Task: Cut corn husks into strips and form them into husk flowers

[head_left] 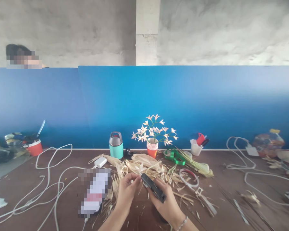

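Observation:
My right hand [165,201] is closed round a black handled tool [153,187] that looks like a glue gun or stapler, its tip pointing up and left. My left hand [127,189] is pinched on a small pale strip of dried leaf [137,175] right at the tool's tip. Both hands hover over a heap of dried husk strips [139,166] on the brown table [62,199]. Behind the heap stands an orange paper cup [152,148] holding a sprig of small pale handmade flowers [154,128].
A teal jar [116,145] and a white charger [100,161] lie left of the cup; white cables [48,179] loop across the left side. Green ribbon [174,156], a tape ring [189,178], a white cup [195,148], a red cup [35,148], a blue partition [183,102] behind. Another person's head shows over it.

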Demonstrator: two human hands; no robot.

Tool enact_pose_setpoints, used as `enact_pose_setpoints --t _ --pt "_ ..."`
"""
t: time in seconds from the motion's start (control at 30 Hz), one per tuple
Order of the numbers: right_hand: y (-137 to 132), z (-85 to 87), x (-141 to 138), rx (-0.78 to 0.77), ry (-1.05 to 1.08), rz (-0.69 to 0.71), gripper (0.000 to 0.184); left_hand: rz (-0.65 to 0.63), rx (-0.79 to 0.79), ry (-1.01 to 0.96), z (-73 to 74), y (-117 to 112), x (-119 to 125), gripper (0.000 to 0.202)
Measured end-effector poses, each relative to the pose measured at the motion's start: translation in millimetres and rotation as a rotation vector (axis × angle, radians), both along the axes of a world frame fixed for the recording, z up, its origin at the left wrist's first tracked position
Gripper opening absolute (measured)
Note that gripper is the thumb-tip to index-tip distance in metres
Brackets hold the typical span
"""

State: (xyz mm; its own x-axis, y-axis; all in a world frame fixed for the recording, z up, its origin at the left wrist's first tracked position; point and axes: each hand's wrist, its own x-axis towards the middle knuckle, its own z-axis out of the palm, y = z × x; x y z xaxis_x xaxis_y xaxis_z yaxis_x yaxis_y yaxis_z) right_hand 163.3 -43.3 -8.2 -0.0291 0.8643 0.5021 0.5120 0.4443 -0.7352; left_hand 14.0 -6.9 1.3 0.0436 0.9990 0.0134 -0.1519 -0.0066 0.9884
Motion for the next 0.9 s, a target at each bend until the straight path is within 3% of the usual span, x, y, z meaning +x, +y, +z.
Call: enact_pose_setpoints --t 0.5,0.9 --pt "0.0 -1.2 0.9 0.004 -0.015 -0.011 0.007 0.008 -0.005 0.014 -3.3 1.5 0.1 0.034" --pt "0.7 -2.4 2.0 0.019 -0.09 -0.005 0.006 -0.006 -0.018 -0.018 2.1 -1.2 0.7 0.037"
